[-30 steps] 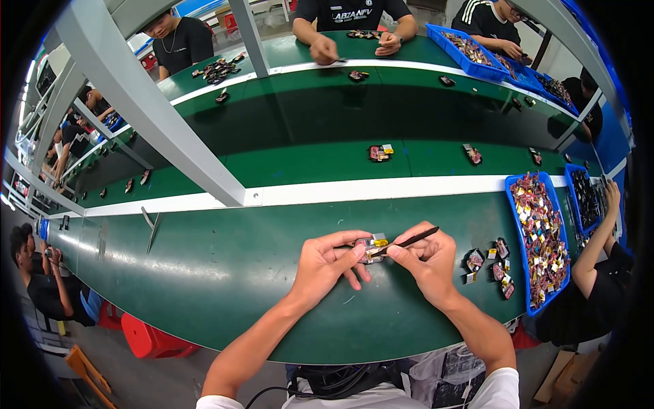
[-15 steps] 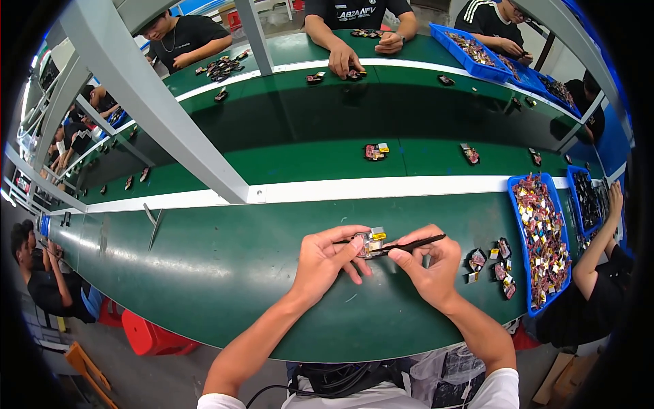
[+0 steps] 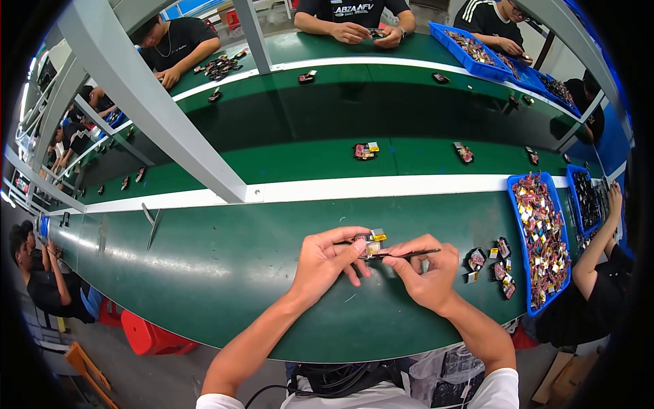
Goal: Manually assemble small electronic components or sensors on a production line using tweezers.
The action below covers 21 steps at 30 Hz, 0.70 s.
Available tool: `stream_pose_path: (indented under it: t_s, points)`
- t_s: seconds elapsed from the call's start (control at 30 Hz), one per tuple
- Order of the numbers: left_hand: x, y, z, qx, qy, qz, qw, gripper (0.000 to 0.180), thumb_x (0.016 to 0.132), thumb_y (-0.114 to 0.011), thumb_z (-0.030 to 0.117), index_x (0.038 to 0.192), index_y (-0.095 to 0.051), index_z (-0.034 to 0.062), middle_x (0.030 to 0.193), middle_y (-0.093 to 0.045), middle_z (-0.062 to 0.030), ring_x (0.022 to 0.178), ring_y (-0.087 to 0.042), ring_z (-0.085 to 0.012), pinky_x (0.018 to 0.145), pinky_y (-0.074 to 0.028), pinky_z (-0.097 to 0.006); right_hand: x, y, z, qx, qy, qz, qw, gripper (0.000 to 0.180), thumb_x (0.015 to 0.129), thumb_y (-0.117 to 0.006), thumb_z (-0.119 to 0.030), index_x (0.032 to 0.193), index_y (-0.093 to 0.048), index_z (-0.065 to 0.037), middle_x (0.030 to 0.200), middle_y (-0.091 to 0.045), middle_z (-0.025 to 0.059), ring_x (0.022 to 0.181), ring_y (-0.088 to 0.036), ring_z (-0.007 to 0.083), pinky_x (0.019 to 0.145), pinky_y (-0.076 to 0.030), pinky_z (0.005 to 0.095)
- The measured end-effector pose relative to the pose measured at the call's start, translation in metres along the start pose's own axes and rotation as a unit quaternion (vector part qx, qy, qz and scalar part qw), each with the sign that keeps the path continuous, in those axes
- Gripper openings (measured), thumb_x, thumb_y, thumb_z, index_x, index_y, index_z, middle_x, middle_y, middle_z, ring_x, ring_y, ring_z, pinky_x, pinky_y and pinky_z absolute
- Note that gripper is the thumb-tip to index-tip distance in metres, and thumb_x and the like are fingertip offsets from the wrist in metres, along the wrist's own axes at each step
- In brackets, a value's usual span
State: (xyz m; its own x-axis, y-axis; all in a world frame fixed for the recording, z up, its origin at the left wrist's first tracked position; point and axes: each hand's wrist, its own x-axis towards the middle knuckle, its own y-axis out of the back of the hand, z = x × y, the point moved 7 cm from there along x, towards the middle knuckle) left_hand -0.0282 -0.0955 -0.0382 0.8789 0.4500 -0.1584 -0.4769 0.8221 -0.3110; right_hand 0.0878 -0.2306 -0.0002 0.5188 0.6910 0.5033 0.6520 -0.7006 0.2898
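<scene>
My left hand (image 3: 325, 262) is closed on a small electronic assembly (image 3: 371, 247), pinched between thumb and fingers. The assembly has a dark rim, a pale inside and a silver battery pouch (image 3: 377, 235) with yellow tape sticking out at its top. My right hand (image 3: 426, 273) grips slim black tweezers (image 3: 415, 253), lying nearly level. Their tips touch or almost touch the lower right edge of the assembly; exact contact is too small to tell. On the green table (image 3: 272, 286), right of my right hand, lie several similar assemblies (image 3: 501, 271).
A blue tray (image 3: 531, 312) full of wired parts stands at the right, with a smaller blue bin (image 3: 584, 198) beyond. Metal tweezers (image 3: 154, 228) lie at the left. Past a white rail (image 3: 354, 184), a green conveyor (image 3: 422, 163) carries spaced assemblies. A grey post (image 3: 163, 123) rises left. Co-workers sit around.
My right hand has lowered the tweezers to a flatter angle, along the assembly's lower edge. The conveyor's assemblies have shifted left. A co-worker opposite has drawn a hand back from the belt.
</scene>
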Motion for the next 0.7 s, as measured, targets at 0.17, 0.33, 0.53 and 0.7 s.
stream_pose_path:
  t_s: [0.17, 0.33, 0.53, 0.7]
  points:
    - [-0.002, 0.001, -0.001, 0.026, 0.011, 0.016, 0.999, 0.031, 0.096, -0.065, 0.007, 0.123, -0.062, -0.0087, 0.083, -0.072, -0.0117, 0.062, -0.067, -0.0133, 0.049, -0.052, -0.024, 0.004, -0.004, -0.019, -0.025, 0.097, -0.018, 0.995, 0.015, 0.073, -0.081, 0.001, 0.081, -0.07, -0.006, 0.081, -0.077, 0.0057, 0.04, -0.048, 0.0051, 0.043, -0.033, 0.0216]
    - [-0.002, 0.001, -0.002, 0.071, 0.016, 0.038, 0.997, 0.029, 0.094, -0.066, 0.005, 0.119, -0.063, -0.0088, 0.073, -0.07, -0.0075, 0.055, -0.062, -0.009, 0.045, -0.046, -0.023, 0.0, -0.01, -0.029, -0.077, 0.167, -0.036, 0.982, 0.017, 0.071, -0.082, 0.001, 0.079, -0.069, -0.008, 0.079, -0.077, 0.0049, 0.051, -0.065, 0.0075, 0.045, -0.032, 0.0223]
    - [-0.002, 0.001, -0.003, 0.087, 0.012, 0.055, 0.995, 0.023, 0.093, -0.065, 0.002, 0.112, -0.065, -0.0092, 0.071, -0.07, -0.0073, 0.053, -0.06, -0.0084, 0.043, -0.046, -0.023, -0.003, -0.012, -0.028, -0.073, 0.162, -0.031, 0.984, 0.015, 0.071, -0.082, 0.0, 0.078, -0.071, -0.007, 0.078, -0.077, 0.0045, 0.055, -0.068, 0.0088, 0.047, -0.034, 0.0224]
    - [0.001, 0.006, -0.011, 0.112, 0.027, 0.066, 0.991, 0.022, 0.091, -0.065, -0.002, 0.112, -0.064, -0.0097, 0.076, -0.07, -0.0093, 0.052, -0.061, -0.0108, 0.042, -0.047, -0.025, -0.005, -0.014, -0.019, -0.067, 0.163, -0.03, 0.984, 0.016, 0.071, -0.082, -0.001, 0.08, -0.072, -0.009, 0.08, -0.077, 0.0014, 0.047, -0.06, 0.0086, 0.046, -0.036, 0.0234]
